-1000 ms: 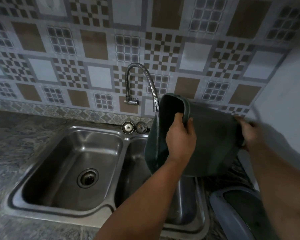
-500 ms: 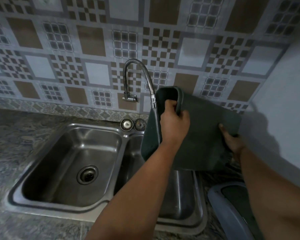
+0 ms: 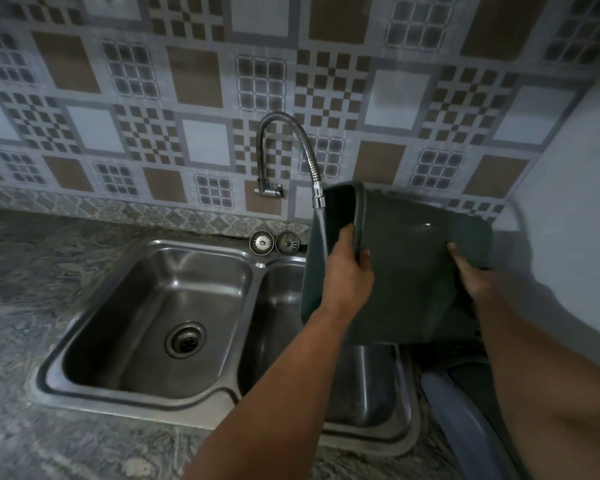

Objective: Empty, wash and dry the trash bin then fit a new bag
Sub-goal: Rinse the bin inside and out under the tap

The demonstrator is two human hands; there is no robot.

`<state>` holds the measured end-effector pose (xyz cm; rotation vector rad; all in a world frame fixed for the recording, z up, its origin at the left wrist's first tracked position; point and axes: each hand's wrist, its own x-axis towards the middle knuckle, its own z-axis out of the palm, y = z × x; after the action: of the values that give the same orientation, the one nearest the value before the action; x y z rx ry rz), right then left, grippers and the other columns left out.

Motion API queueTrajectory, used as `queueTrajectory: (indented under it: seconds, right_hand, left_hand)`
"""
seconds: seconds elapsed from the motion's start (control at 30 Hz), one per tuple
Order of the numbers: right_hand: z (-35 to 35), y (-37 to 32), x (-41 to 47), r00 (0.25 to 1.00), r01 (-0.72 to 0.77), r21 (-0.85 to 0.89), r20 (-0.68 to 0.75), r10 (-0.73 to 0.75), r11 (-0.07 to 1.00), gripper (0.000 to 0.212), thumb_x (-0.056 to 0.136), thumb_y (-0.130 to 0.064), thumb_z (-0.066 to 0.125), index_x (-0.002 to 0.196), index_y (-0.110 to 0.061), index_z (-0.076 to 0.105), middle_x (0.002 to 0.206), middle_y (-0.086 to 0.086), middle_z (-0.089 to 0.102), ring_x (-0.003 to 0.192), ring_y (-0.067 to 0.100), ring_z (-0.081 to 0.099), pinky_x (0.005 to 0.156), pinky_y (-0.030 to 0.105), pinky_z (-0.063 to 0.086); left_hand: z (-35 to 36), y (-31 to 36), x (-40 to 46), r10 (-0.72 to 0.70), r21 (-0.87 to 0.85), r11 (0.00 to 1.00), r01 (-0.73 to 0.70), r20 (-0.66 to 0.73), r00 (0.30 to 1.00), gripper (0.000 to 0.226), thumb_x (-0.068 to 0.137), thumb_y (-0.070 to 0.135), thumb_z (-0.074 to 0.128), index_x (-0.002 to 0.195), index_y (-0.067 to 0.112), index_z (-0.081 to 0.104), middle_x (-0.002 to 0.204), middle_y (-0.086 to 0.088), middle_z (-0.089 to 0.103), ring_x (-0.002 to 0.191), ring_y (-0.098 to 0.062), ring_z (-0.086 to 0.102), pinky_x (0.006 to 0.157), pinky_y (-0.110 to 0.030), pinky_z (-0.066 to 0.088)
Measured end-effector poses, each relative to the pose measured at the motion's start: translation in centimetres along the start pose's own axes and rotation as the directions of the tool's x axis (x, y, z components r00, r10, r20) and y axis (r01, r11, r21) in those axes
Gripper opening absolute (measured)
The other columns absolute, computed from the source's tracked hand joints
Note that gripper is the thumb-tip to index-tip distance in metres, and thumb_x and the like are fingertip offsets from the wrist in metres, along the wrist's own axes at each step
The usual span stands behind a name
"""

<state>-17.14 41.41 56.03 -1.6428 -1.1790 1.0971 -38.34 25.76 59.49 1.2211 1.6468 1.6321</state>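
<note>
A dark green plastic trash bin (image 3: pixel 416 271) lies on its side above the right sink basin (image 3: pixel 368 386), its open mouth turned left toward the faucet. My left hand (image 3: pixel 347 271) grips the bin's rim, thumb inside and fingers outside. My right hand (image 3: pixel 471 271) holds the bin's side near its base. A thin stream of water runs from the flexible steel faucet (image 3: pixel 317 192) down past the bin's mouth; whether it lands inside I cannot tell.
A double steel sink is set in a grey marbled counter (image 3: pixel 32 306); the left basin (image 3: pixel 153 313) has an open drain. Two strainer plugs (image 3: pixel 273 242) lie behind the sink. A grey-rimmed lid or tub (image 3: pixel 465 410) lies at the right. A patterned tiled wall rises behind.
My right hand slid from the bin's far end down onto its side. The bin has shifted slightly while staying at the faucet, and water keeps running.
</note>
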Motion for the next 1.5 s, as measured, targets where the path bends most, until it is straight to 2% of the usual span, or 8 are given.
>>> queueTrajectory:
  seconds: [0.13,0.33,0.6,0.77,1.07,1.27,1.37,1.5]
  right_hand:
    - [-1.1,1.8,1.4,0.998,-0.02,0.058,-0.064,0.023,0.998,0.125,0.047,-0.095,0.074,0.151,-0.029,0.051,0.156,0.001,0.05,0.139,0.033,0.049,0.117,0.055,0.039]
    - [-2.3,5.3,6.8,0.998,-0.047,0.167,-0.022,0.051,0.985,0.118,0.042,-0.096,0.076,0.142,-0.035,0.059,0.144,-0.009,0.059,0.129,0.026,0.058,0.11,0.055,0.045]
    - [-1.4,3.0,3.0,0.998,-0.029,0.181,-0.056,0.04,0.983,0.122,0.041,-0.096,0.075,0.143,-0.033,0.058,0.147,-0.003,0.057,0.132,0.028,0.056,0.109,0.052,0.048]
    - [-2.8,4.7,6.0,0.997,-0.074,0.174,0.011,0.073,0.982,0.129,0.037,-0.097,0.075,0.147,-0.034,0.054,0.151,-0.002,0.055,0.132,0.029,0.056,0.113,0.055,0.043]
    - [-0.1,1.5,-0.2,0.968,-0.06,0.174,0.249,0.015,0.983,0.07,0.087,-0.073,0.062,0.141,-0.028,0.058,0.136,-0.004,0.061,0.118,0.022,0.059,0.111,0.046,0.043]
    - [0.8,1.2,0.1,0.978,-0.043,0.14,0.207,0.013,0.989,0.106,0.077,-0.088,0.056,0.157,-0.021,0.04,0.159,0.003,0.041,0.142,0.032,0.043,0.119,0.051,0.033]
    - [1.0,1.2,0.3,0.982,-0.062,0.088,0.184,0.045,0.994,0.116,0.072,-0.089,0.057,0.161,-0.018,0.032,0.164,0.008,0.035,0.146,0.033,0.038,0.119,0.05,0.03]
    - [0.8,1.3,0.6,0.985,-0.119,0.06,0.133,0.11,0.991,0.099,0.087,-0.078,0.057,0.161,-0.018,0.031,0.164,0.011,0.034,0.146,0.036,0.037,0.119,0.052,0.029]
  left_hand:
    - [1.4,1.8,0.0,-0.008,0.256,0.966,-0.028,0.137,0.991,0.098,0.096,0.009,0.052,0.153,0.058,-0.011,0.113,-0.007,0.068,0.087,-0.026,0.068,0.08,-0.046,0.057]
    - [3.0,3.4,-0.1,0.023,0.225,0.974,-0.008,-0.063,0.998,0.033,0.097,0.014,0.06,0.12,0.023,0.039,0.103,-0.005,0.07,0.089,-0.027,0.069,0.08,-0.05,0.059]
    - [2.2,3.4,-0.7,0.035,0.388,0.92,-0.05,0.045,0.998,0.081,0.097,0.021,0.055,0.162,0.036,0.007,0.098,-0.001,0.068,0.079,-0.023,0.065,0.071,-0.041,0.055]
    - [2.1,2.4,-0.1,-0.006,0.212,0.977,0.015,-0.045,0.999,0.03,0.1,0.02,0.059,0.127,0.023,0.046,0.105,-0.001,0.07,0.09,-0.019,0.069,0.081,-0.045,0.061]
    - [0.9,2.1,1.4,-0.015,0.183,0.982,0.04,-0.137,0.99,0.022,0.097,0.019,0.064,0.117,0.017,0.056,0.095,0.002,0.07,0.083,-0.014,0.065,0.079,-0.04,0.061]
    - [-0.6,1.6,0.9,-0.095,0.2,0.98,0.025,0.353,0.931,0.097,0.093,0.023,0.065,0.155,0.054,-0.003,0.138,-0.003,0.061,0.117,-0.024,0.063,0.102,-0.04,0.051]
    - [0.0,2.1,0.2,-0.13,0.246,0.966,0.076,0.211,0.969,0.06,0.095,0.013,0.06,0.141,0.022,0.023,0.12,-0.012,0.066,0.106,-0.032,0.067,0.094,-0.051,0.056]
    - [0.0,1.1,-0.7,-0.074,0.335,0.939,0.083,-0.039,0.997,0.054,0.101,0.023,0.058,0.149,0.03,0.033,0.115,-0.008,0.07,0.103,-0.03,0.069,0.09,-0.05,0.058]
